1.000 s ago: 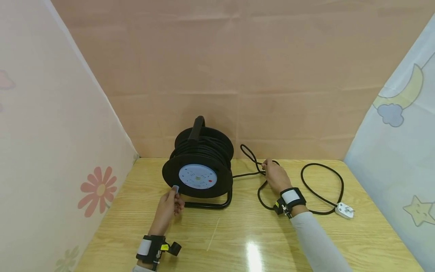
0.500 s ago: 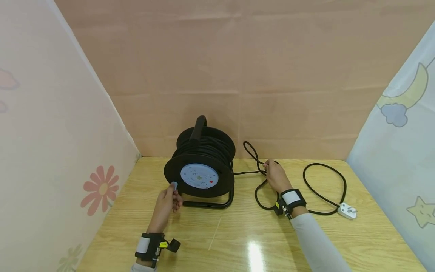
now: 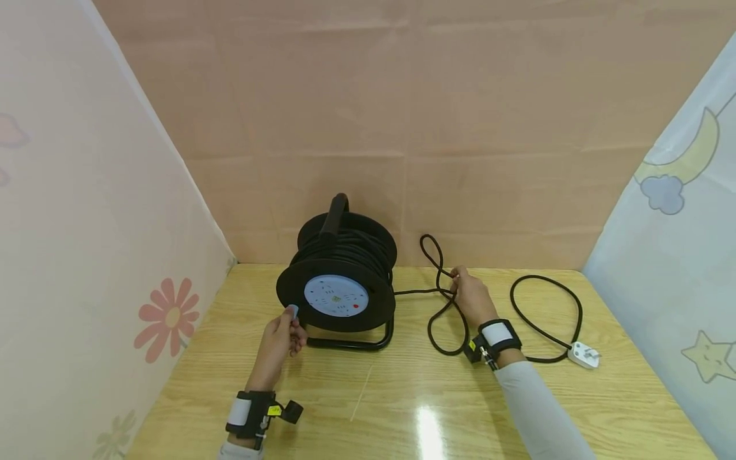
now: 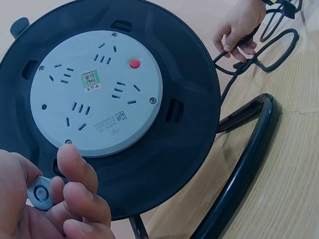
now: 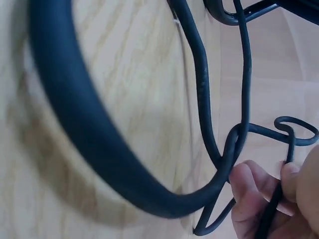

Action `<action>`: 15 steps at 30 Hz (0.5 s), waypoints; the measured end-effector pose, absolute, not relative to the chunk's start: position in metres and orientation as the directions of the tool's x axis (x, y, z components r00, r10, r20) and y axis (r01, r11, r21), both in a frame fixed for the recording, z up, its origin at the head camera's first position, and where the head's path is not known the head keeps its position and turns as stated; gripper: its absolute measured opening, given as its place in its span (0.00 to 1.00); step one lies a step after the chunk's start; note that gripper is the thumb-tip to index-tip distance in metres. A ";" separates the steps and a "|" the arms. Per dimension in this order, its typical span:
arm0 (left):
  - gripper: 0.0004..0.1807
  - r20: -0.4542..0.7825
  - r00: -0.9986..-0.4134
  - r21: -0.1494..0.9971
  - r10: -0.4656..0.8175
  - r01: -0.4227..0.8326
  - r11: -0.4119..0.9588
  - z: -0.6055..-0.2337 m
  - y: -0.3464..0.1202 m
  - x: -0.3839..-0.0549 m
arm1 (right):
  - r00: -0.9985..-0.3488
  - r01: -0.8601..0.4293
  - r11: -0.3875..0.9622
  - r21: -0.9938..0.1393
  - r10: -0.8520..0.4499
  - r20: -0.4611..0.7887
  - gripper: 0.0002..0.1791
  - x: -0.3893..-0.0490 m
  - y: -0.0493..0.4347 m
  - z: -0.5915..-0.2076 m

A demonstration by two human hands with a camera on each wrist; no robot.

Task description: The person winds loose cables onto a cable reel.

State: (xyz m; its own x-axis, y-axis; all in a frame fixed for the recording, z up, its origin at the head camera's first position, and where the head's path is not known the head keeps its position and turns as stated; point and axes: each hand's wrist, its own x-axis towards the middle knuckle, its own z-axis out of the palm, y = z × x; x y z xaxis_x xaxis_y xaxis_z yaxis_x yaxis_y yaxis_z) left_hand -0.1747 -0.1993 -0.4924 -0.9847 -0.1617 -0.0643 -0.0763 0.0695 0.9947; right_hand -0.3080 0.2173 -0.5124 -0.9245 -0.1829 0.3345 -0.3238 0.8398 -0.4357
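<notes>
A black cable reel point(image 3: 336, 271) with a pale grey socket face point(image 3: 336, 296) and a red button stands on the wooden table. At the lower left of its front disc, my left hand point(image 3: 277, 345) pinches a small grey crank knob point(image 4: 41, 193) between thumb and fingers. Right of the reel, my right hand point(image 3: 473, 297) grips the black cable point(image 3: 445, 348); in the right wrist view the cable point(image 5: 271, 209) passes between thumb and fingers. Loops of cable cross close to that hand. The other end of the cable carries a white plug point(image 3: 584, 355).
The reel's black tube stand point(image 3: 351, 345) rests on the table point(image 3: 322, 409). A brown paper backdrop point(image 3: 489, 128) rises behind. Patterned white panels point(image 3: 75, 223) bound the left and right sides. One cable loop lies right of my right hand.
The loop behind my right hand has shifted right and stands more upright, and the lower loop now lies more openly. My right hand has moved slightly right; my left still holds the knob.
</notes>
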 end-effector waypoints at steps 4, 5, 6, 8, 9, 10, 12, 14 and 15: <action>0.27 -0.075 -0.985 0.995 -0.158 -0.085 0.059 -0.492 -0.200 -0.175 | -0.866 -0.417 0.850 -0.323 -0.264 0.424 0.27 -0.309 0.216 -0.516; 0.27 -0.076 -0.985 0.995 -0.157 -0.086 0.057 -0.493 -0.200 -0.175 | -0.852 -0.431 0.855 -0.290 -0.280 0.442 0.26 -0.309 0.215 -0.517; 0.28 -0.076 -0.985 0.995 -0.157 -0.086 0.055 -0.493 -0.200 -0.175 | -0.843 -0.437 0.863 -0.255 -0.294 0.451 0.25 -0.309 0.214 -0.518; 0.28 -0.074 -0.985 0.995 -0.157 -0.084 0.055 -0.493 -0.200 -0.175 | -0.841 -0.440 0.870 -0.223 -0.311 0.443 0.23 -0.308 0.213 -0.519; 0.29 -0.074 -0.985 0.995 -0.157 -0.083 0.054 -0.494 -0.199 -0.175 | -0.847 -0.435 0.874 -0.216 -0.316 0.428 0.22 -0.307 0.212 -0.520; 0.29 -0.073 -0.985 0.995 -0.157 -0.082 0.056 -0.494 -0.199 -0.175 | -0.853 -0.429 0.878 -0.213 -0.317 0.414 0.20 -0.307 0.211 -0.521; 0.29 -0.069 -0.985 0.995 -0.157 -0.079 0.058 -0.494 -0.199 -0.175 | -0.861 -0.427 0.879 -0.213 -0.323 0.393 0.18 -0.306 0.209 -0.523; 0.29 -0.067 -0.985 0.995 -0.158 -0.077 0.059 -0.493 -0.199 -0.174 | -0.860 -0.433 0.880 -0.195 -0.339 0.381 0.16 -0.306 0.208 -0.528; 0.29 -0.067 -0.985 0.995 -0.157 -0.077 0.059 -0.493 -0.200 -0.174 | -0.852 -0.444 0.878 -0.180 -0.352 0.387 0.16 -0.307 0.207 -0.530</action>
